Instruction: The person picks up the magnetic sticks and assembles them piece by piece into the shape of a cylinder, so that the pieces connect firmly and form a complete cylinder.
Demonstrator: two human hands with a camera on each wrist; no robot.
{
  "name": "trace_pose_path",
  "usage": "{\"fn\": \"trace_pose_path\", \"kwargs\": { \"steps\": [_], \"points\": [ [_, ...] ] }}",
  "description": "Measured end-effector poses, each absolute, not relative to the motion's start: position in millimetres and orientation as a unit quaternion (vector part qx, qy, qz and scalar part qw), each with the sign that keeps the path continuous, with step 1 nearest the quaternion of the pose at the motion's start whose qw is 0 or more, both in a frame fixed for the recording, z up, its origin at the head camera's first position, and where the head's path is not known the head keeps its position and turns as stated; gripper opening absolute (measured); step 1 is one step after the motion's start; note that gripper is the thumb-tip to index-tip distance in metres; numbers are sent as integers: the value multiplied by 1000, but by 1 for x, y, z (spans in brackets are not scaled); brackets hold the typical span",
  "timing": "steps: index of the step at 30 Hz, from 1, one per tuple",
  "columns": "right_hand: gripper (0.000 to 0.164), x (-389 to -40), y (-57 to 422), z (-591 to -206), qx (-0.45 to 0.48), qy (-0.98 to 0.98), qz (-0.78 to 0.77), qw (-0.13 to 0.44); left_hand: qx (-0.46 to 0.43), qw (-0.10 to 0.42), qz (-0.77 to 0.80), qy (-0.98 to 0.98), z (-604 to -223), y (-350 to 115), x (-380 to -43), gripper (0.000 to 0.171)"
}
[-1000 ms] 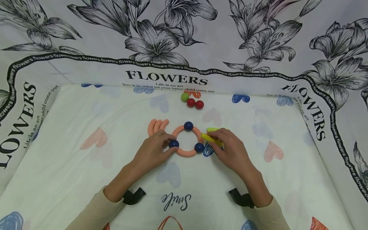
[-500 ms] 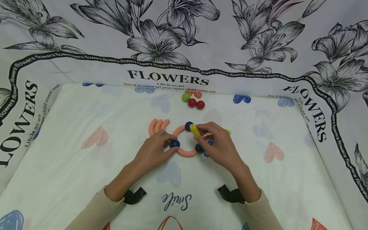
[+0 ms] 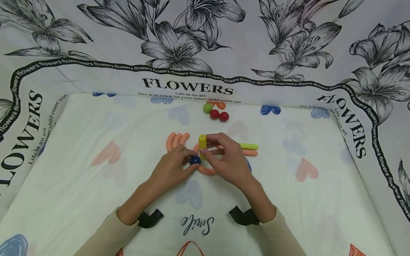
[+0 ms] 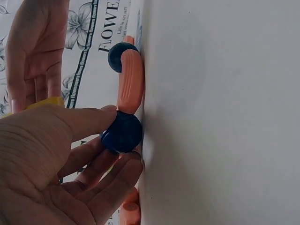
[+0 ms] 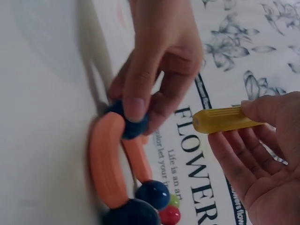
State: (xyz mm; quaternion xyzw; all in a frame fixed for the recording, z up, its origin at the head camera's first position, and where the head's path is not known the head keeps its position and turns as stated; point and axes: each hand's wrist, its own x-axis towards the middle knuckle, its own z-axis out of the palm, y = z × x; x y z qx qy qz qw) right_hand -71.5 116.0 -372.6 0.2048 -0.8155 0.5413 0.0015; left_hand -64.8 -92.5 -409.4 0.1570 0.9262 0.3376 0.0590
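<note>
My left hand (image 3: 171, 165) pinches a dark blue ball (image 3: 195, 160) between thumb and fingers. That ball is part of a ring of curved orange rods (image 5: 108, 161) and blue balls lying on the cloth. Between the thumb and fingers of my right hand (image 3: 227, 160) is a straight yellow rod (image 5: 225, 120), ridged along its side. In the head view the rod stands upright just above the held ball. The right wrist view shows its free end pointing toward the left hand (image 5: 164, 61), with a gap between. The right hand hides much of the ring in the head view.
Several curved orange rods (image 3: 177, 140) lie beyond the left hand. A yellow-green rod (image 3: 249, 146) and an orange rod (image 3: 250, 153) lie right of the right hand. Farther back sit a green ball (image 3: 208, 108) and two red balls (image 3: 219, 115) on the heart-printed cloth (image 3: 64, 170).
My right hand has carried the yellow rod leftward over the ring, turning it from lying slanted to upright near the left-hand ball. The left hand has stayed on that ball.
</note>
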Motion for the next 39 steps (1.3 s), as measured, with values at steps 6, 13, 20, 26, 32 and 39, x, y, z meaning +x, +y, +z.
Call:
{"fn": "trace_pose_path", "kwargs": {
  "steps": [6, 13, 20, 26, 32, 39],
  "points": [
    [36, -70, 108, -383, 231, -803, 550, -7, 165, 50, 331, 928, -411, -93, -65, 24],
    [32, -70, 104, -389, 242, -799, 551, -9, 164, 41, 331, 928, -410, -93, -66, 19],
    [31, -69, 102, -394, 248, -806, 537, -3, 167, 37, 334, 927, -409, -93, -64, 19],
    [31, -69, 101, -395, 250, -808, 534, 2, 170, 33, 336, 926, -408, -93, -64, 20],
    [31, -70, 102, -398, 249, -809, 533, -2, 172, 31, 335, 926, -408, -94, -64, 21],
    [30, -70, 102, -400, 242, -816, 525, -14, 171, 35, 335, 926, -408, -94, -65, 25]
  ]
}}
